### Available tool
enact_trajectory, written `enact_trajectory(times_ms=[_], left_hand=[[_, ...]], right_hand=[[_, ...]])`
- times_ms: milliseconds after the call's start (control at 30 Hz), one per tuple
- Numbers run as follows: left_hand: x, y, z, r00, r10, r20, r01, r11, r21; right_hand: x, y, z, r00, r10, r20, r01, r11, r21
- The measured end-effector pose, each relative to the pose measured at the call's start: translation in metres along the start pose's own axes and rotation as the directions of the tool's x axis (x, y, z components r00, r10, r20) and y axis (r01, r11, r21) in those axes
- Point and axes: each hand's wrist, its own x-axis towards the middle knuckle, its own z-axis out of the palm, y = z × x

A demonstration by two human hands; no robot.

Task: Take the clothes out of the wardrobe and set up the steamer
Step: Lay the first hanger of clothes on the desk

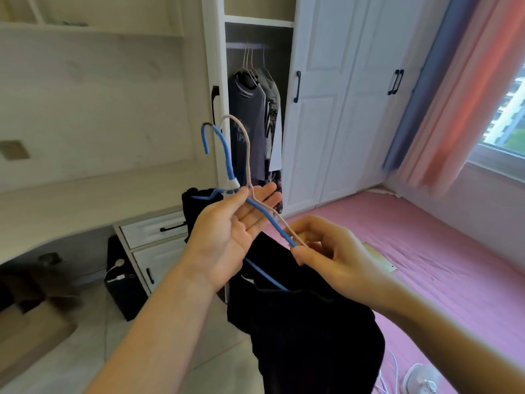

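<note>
Two hangers are held up in front of the open wardrobe [257, 109]: a blue hanger [225, 155] and a pale hanger [246, 143], their hooks upright and side by side. The left hand [227, 237] lies palm-up under their necks, its fingers straight, the thumb laid over the blue wire where the shoulders begin. The right hand [332, 251] pinches the right-hand arms of both hangers between thumb and fingertips, just beside the left palm. Dark clothes [306, 331] hang from the hangers below the hands, bunched together; whether this is one garment or two cannot be told, and its lower edge is cut off by the frame.

Nearer than the wardrobe and to its right lies a pink bed [426, 265], with a white fan [420, 382] and cord partly cut off at the bottom edge. Left of the wardrobe stands a white drawer unit [153, 237] with a black box [125, 282] beside it.

Inside the wardrobe, a rail carries several pale hangers with hanging clothes [252, 123]: a grey top in front, others crowded behind it and hard to separate. The compartment's upper shelf is too dim to read.
</note>
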Motion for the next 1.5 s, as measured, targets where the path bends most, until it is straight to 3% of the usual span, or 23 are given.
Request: enact_trajectory(times_ms=[300, 467, 767, 967, 1033, 1233, 1400, 1500], left_hand=[[-0.025, 0.000, -0.002, 0.969, 0.192, -0.155, -0.185, 0.981, 0.060], [-0.036, 0.006, -0.004, 0.907, 0.340, -0.250, -0.320, 0.940, 0.116], [-0.061, 0.039, -0.037, 0.762, 0.534, -0.366, -0.433, 0.840, 0.326], [-0.084, 0.060, -0.079, 0.697, 0.575, -0.429, -0.413, 0.811, 0.415], [-0.092, 0.068, -0.098, 0.692, 0.574, -0.438, -0.378, 0.805, 0.458], [-0.122, 0.097, -0.156, 0.655, 0.564, -0.503, -0.233, 0.784, 0.575], [-0.158, 0.136, -0.214, 0.708, 0.509, -0.489, -0.076, 0.744, 0.664], [-0.188, 0.166, -0.250, 0.697, 0.547, -0.463, 0.047, 0.610, 0.791]], right_hand=[[0.021, -0.001, -0.003, 0.977, -0.019, 0.211, 0.083, 0.950, -0.301], [0.032, -0.006, 0.017, 0.959, -0.147, 0.242, 0.257, 0.810, -0.527], [0.072, -0.021, 0.072, 0.863, -0.380, 0.334, 0.503, 0.719, -0.479], [0.100, -0.035, 0.131, 0.810, -0.477, 0.342, 0.580, 0.563, -0.589], [0.111, -0.040, 0.157, 0.815, -0.445, 0.372, 0.575, 0.541, -0.614], [0.143, -0.060, 0.230, 0.840, -0.323, 0.436, 0.488, 0.802, -0.345], [0.168, -0.072, 0.295, 0.843, -0.375, 0.386, 0.497, 0.817, -0.291], [0.184, -0.080, 0.330, 0.839, -0.384, 0.385, 0.506, 0.811, -0.293]])
